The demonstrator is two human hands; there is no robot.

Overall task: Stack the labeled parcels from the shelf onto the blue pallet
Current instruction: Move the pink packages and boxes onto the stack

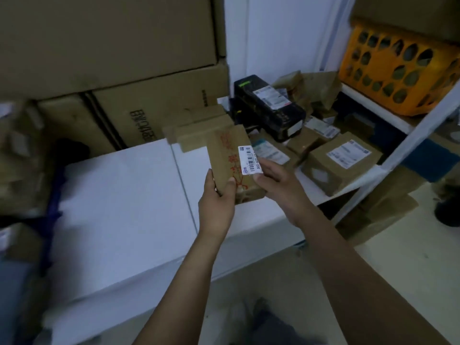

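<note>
I hold a small brown parcel [230, 155] with red writing and a white barcode label in front of me, above a white surface. My left hand [219, 197] grips its lower left edge, thumb on top. My right hand [278, 185] grips its lower right side by the label. On the white shelf [313, 192] to the right lie several labeled parcels, among them a brown box [341, 163] and a black parcel [268, 105]. A blue edge [51, 207], perhaps the pallet, shows at the left beside blurred brown parcels [20, 155].
Large cardboard cartons [107, 46] are stacked at the back left. A white block [119, 207] fills the middle below my hands. An orange perforated basket [400, 70] sits on the upper shelf at right. A white shelf post [403, 150] slants down the right side.
</note>
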